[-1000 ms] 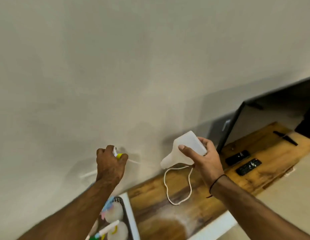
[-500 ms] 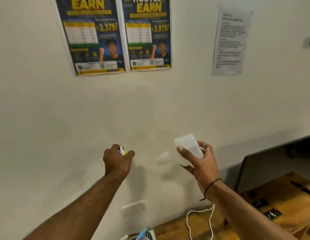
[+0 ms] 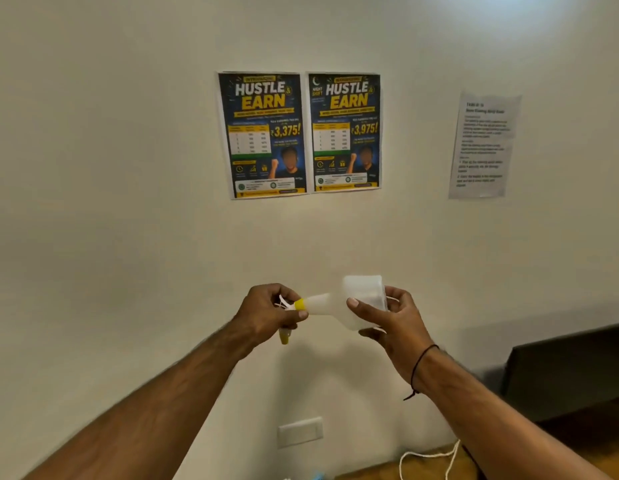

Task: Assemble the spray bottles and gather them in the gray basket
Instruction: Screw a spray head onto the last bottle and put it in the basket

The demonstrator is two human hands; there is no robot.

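Observation:
I hold a translucent white spray bottle [image 3: 353, 301] sideways in front of the wall, its neck pointing left. My right hand [image 3: 391, 318] grips its body. My left hand [image 3: 270, 311] is closed around the white and yellow spray head [image 3: 294, 306], whose yellow collar sits at the bottle's neck; its yellow nozzle tip pokes out below my fist. The gray basket is out of view.
Two dark posters [image 3: 299, 133] and a printed sheet [image 3: 483, 147] hang on the cream wall. A wall socket plate [image 3: 300, 432] sits low. A white cord [image 3: 429, 459] lies on the wooden table [image 3: 377, 472] at the bottom edge. A dark monitor [image 3: 571, 372] stands at right.
My view has tilted up from the table to the wall. My hands have come together, so the spray head now meets the bottle's neck instead of being held apart.

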